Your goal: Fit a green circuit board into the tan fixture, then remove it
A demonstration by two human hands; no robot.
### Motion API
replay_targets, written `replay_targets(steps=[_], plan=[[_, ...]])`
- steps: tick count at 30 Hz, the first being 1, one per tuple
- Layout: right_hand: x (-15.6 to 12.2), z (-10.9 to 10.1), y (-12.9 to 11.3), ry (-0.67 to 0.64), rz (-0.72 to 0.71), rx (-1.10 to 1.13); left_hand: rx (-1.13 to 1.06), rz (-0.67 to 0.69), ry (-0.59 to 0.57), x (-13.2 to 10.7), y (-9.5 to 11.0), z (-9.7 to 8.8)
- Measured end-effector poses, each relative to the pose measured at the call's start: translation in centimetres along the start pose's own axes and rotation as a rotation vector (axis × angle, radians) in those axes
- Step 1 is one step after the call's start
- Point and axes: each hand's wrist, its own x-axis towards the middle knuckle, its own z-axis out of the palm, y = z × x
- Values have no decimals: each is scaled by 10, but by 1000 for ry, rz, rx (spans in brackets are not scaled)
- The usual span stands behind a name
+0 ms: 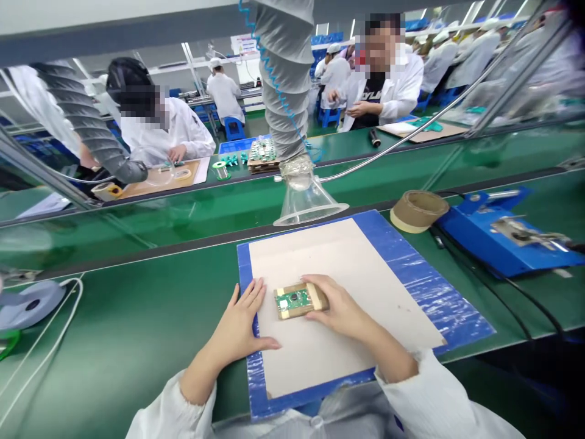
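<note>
A small green circuit board [293,300] lies in a tan holder [299,299] on a beige board [338,286] over a blue mat [402,256]. My right hand [340,308] rests against the holder's right end, fingers curled round it. My left hand [237,326] lies flat at the mat's left edge, fingers stretched out, just left of the holder and apart from it.
A clear fume-extraction funnel [305,198] on a grey hose hangs behind the mat. A tape roll [417,210] and a blue fixture [503,235] with black cables sit at the right. White cable and a grey device [27,303] lie left. Other workers sit across the green bench.
</note>
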Motion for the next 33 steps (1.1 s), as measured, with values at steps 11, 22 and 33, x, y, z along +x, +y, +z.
replay_targets(steps=[11, 22, 33], plan=[[25, 6, -23, -163, -45, -80, -184, -83, 168, 25, 39, 2], [43, 4, -31, -159, 67, -61, -357, -160, 151, 32, 40, 8], [1, -79, 65, 457, 326, -197, -341, -102, 191, 32, 31, 16]])
